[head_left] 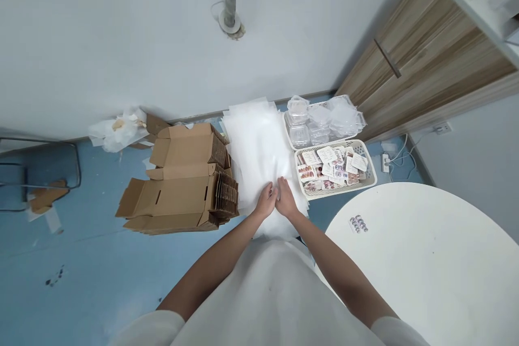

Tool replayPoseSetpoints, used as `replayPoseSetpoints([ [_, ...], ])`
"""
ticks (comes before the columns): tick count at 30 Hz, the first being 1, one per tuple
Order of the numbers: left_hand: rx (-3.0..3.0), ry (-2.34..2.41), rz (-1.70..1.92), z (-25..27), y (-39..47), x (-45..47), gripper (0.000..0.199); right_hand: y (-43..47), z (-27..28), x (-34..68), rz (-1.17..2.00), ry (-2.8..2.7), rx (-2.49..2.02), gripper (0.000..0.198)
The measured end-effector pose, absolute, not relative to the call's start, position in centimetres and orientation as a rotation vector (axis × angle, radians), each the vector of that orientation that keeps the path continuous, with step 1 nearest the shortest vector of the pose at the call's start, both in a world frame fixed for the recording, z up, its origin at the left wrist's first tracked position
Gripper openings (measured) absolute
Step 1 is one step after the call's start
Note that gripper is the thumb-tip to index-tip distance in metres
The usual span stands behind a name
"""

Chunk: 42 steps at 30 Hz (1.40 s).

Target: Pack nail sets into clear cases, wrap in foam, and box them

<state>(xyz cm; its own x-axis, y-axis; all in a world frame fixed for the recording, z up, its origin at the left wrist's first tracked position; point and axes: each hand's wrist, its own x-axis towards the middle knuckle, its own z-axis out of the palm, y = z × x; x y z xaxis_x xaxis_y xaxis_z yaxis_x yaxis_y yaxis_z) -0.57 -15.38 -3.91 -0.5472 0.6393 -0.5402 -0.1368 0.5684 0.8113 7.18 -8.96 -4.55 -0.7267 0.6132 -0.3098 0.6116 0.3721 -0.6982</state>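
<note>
My left hand (266,200) and my right hand (286,198) are close together, low over a stack of thin white translucent sheets (255,146). The fingers of my right hand are stretched forward over the sheets. My left hand is slightly curved, its fingers partly apart, with nothing visible in it. Small creases show in the top sheet just ahead of my fingertips. Whether the sheets are foam or plastic bags I cannot tell.
Left of the sheets is a pile of flattened cardboard boxes (180,194). On the right are a basket of clear plastic cases (298,135) and a cream basket (371,175) of press-on nail cards. A round white table (425,259) bears one nail card (358,224).
</note>
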Motion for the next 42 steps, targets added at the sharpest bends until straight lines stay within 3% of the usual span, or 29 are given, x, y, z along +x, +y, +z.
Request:
replayPoseSetpoints([
  [6,0.217,1.849,1.283,-4.0,-14.5,-1.0,0.031,-10.4,-3.5,7.0,1.34,-2.76,-0.899,0.07],
  [12,-0.062,1.922,1.323,-4.5,-14.4,-1.7,0.024,-9.7,-2.4,7.7,1.463,-2.701,-0.68,0.061],
  [15,-0.086,1.948,1.317,-4.6,-14.6,-1.9,0.021,-9.5,-2.5,8.5,1.446,-2.516,-0.83,0.05],
  [20,-0.053,2.036,1.31,-4.4,-14.9,-2.1,0.022,-9.2,-3.6,9.6,1.502,-2.158,-1.301,0.058],
  [34,0.039,2.098,1.316,-3.0,-15.2,-2.5,0.025,-7.8,-4.1,8.4,1.551,-1.967,-1.37,0.026],
  [42,0.056,2.055,1.374,-1.5,-15.6,-2.2,0.024,-6.4,-1.0,7.1,1.762,-1.757,-1.226,0.049],
])
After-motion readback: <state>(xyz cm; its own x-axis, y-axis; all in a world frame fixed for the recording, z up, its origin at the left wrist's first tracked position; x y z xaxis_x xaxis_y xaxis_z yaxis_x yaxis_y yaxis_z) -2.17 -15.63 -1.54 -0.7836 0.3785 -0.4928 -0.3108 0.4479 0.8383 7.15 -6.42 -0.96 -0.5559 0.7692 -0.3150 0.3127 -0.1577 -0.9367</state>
